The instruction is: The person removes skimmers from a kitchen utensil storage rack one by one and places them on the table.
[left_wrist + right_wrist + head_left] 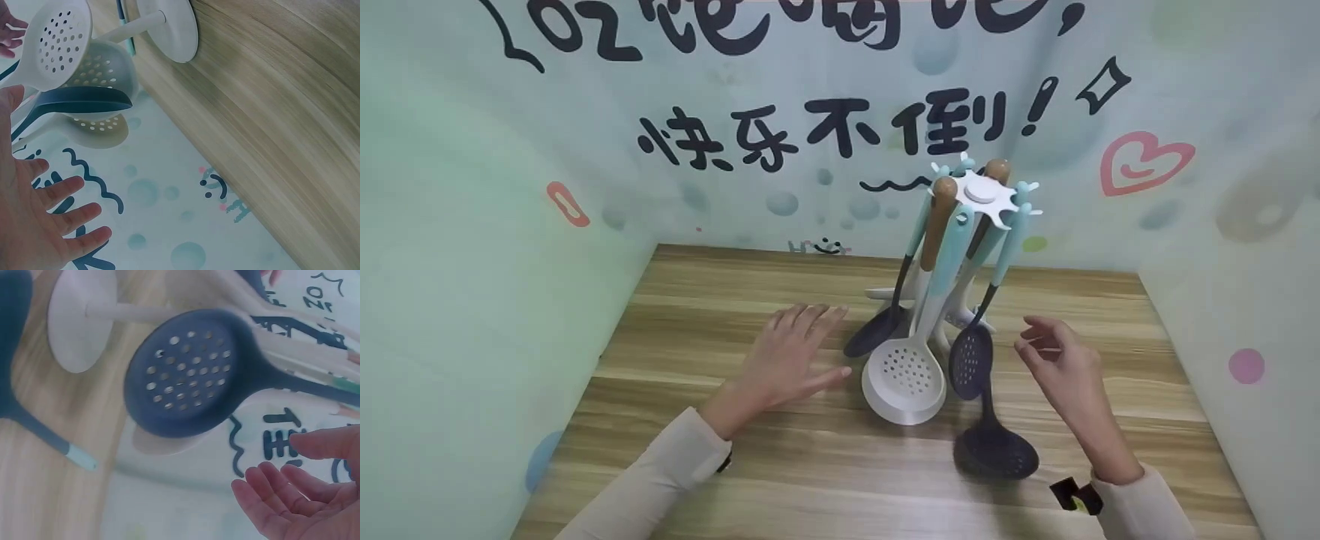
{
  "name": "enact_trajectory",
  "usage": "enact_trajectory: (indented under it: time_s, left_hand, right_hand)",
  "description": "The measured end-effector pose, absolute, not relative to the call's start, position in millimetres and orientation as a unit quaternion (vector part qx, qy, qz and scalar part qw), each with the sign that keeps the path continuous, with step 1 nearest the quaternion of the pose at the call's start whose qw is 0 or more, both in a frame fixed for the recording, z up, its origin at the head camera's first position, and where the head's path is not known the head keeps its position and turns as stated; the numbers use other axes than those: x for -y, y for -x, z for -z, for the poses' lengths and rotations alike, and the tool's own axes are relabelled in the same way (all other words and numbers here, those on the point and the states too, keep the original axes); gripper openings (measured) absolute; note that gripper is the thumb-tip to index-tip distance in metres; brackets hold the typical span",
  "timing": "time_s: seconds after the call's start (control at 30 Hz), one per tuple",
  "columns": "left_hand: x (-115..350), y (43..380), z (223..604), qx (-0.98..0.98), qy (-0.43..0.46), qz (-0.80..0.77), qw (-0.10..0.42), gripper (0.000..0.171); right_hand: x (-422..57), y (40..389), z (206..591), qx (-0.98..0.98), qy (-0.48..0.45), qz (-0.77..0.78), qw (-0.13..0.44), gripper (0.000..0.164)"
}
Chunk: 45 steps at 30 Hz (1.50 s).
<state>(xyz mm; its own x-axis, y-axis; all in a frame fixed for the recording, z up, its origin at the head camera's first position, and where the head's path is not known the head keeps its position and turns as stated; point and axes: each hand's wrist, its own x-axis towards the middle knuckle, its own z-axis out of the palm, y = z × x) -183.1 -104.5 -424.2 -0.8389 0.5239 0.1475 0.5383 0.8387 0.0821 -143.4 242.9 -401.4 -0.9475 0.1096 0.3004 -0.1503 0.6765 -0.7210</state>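
A white rotating utensil rack (981, 191) stands on the table, hung with several kitchen utensils. On its front side hangs a white skimmer (907, 375) with a pale blue handle; a dark solid spoon (876, 331) is to its left and a dark skimmer (971, 361) to its right. A dark ladle (997, 450) with small holes lies on the table in front. My left hand (791, 360), fingers spread, is beside the dark spoon and holds nothing. To the right of the rack, my right hand (1065, 364) is raised with loosely bent fingers and nothing in them.
The wooden table (697, 300) meets a printed cloth backdrop (825, 202) behind the rack, with pale side walls left and right. The rack's round white base (180, 34) shows in the left wrist view. Brown-tipped handles (941, 217) also hang from the rack.
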Motion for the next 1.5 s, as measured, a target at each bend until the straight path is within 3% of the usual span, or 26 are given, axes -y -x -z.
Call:
enact_trajectory:
  time_s: [0.27,0.73,1.5]
  left_hand:
    - [105.5,183.4,426.1,0.956,0.279,0.066,0.056,0.080]
    - [106.5,182.3,427.9,0.954,0.285,0.062,0.063,0.079]
    - [105.4,182.4,433.2,0.959,0.277,0.055,0.041,0.081]
  right_hand:
    - [-229.8,133.1,384.9,0.880,-0.044,-0.432,0.190,0.023]
    - [-210.6,123.8,372.7,0.874,-0.100,-0.428,0.208,0.023]
    - [-182.8,136.7,371.0,0.863,-0.146,-0.463,0.138,0.035]
